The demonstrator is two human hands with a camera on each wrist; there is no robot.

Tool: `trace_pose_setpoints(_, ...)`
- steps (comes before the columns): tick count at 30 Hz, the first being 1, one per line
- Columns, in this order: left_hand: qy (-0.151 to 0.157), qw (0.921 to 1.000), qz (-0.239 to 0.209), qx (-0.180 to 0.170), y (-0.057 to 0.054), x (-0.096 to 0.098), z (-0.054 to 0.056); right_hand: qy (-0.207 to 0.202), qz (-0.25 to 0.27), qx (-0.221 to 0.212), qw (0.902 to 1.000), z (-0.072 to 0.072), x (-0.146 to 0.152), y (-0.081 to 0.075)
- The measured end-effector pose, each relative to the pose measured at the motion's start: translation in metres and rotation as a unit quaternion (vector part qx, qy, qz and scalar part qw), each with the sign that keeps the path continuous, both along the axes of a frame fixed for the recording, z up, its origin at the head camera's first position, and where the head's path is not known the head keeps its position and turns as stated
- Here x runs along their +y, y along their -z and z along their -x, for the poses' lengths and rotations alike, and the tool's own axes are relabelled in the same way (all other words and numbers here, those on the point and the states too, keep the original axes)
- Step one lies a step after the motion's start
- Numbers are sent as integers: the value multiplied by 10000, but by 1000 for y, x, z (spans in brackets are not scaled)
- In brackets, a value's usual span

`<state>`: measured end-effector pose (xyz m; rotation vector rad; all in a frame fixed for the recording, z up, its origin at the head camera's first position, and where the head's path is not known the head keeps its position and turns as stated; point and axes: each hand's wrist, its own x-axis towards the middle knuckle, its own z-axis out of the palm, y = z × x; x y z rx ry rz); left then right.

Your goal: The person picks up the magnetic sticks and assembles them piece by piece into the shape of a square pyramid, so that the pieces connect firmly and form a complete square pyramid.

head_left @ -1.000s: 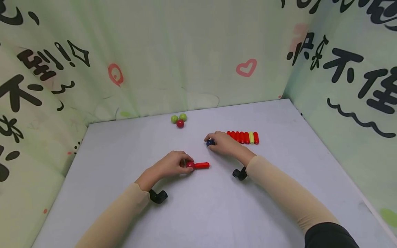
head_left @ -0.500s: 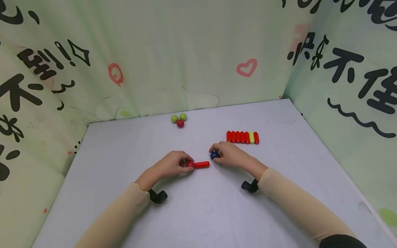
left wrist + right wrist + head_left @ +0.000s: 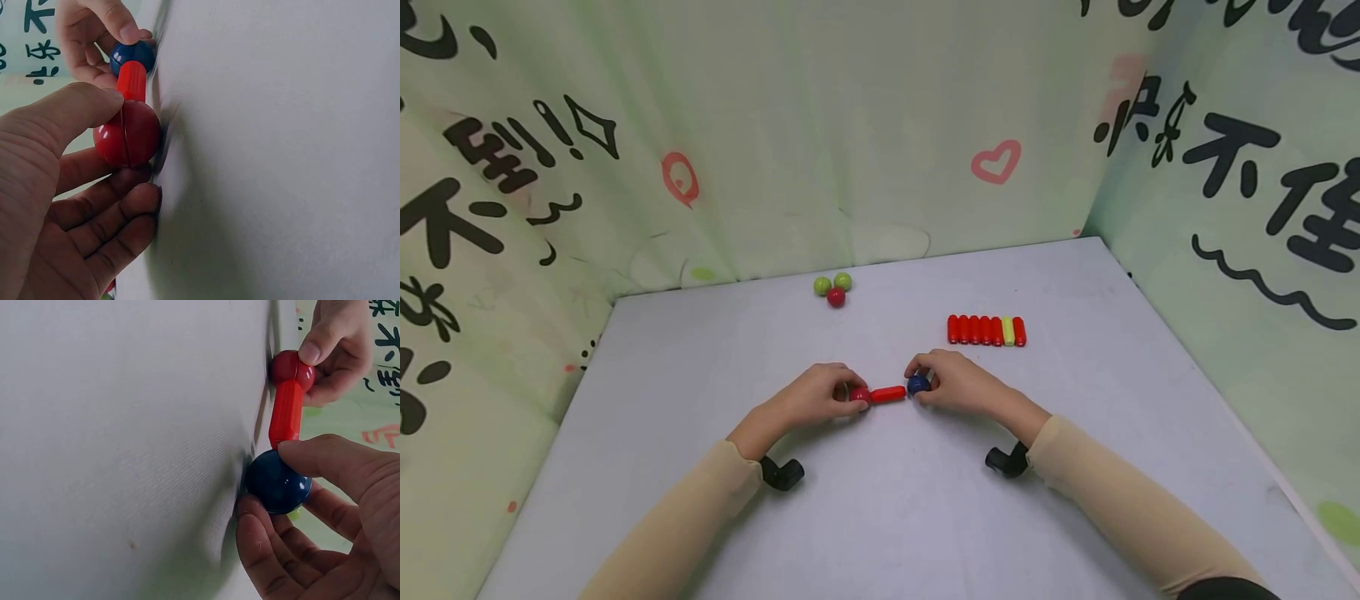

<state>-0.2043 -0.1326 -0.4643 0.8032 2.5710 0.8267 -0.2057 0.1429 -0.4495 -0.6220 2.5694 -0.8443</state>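
Note:
My left hand (image 3: 820,393) pinches a glossy red ball (image 3: 128,134) between thumb and fingers, low over the table. A red rod (image 3: 888,394) joins that ball at one end and points right. My right hand (image 3: 958,382) pinches a dark blue ball (image 3: 279,482) at the rod's other end. In the right wrist view the blue ball meets the rod's tip or sits just short of it; the thumb partly hides that spot, so I cannot tell whether they are joined.
Behind the right hand lies a row of several red rods (image 3: 975,329) with one yellow-green rod (image 3: 1008,332) among them. Two green balls (image 3: 822,287) and a red ball (image 3: 836,297) sit near the back edge of the white table (image 3: 737,333). Printed curtains surround it.
My right hand has brought the blue ball from near the row of rods toward the front, up to the red rod's free end. The left hand has stayed in place with its red ball.

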Motion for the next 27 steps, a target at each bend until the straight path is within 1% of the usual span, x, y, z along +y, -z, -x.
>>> trace_pose_setpoints(9,-23,9999,71,-72,-1,2,1,-31,14,12,10000,-1,-3,0)
trace_pose_setpoints(12,11,9998,165,-85,-4,3,1,3,41,22,10000,-2,0,-1)
trace_pose_setpoints(15,71,9992,365,-124,-8,4,3,141,92,29,9999,-1,5,-1)
trace_pose_setpoints(19,101,9977,663,-95,-13,9,7,542,41,194,9983,2,20,-3)
trace_pose_setpoints(22,116,9968,788,64,-16,17,11,928,-114,497,9944,8,35,-3)
trace_pose_setpoints(24,175,9965,793,173,-17,24,13,1210,-224,761,9895,12,47,-4)
trace_pose_setpoints(27,292,9971,687,129,-19,36,14,1634,-407,1215,9782,18,66,-4)
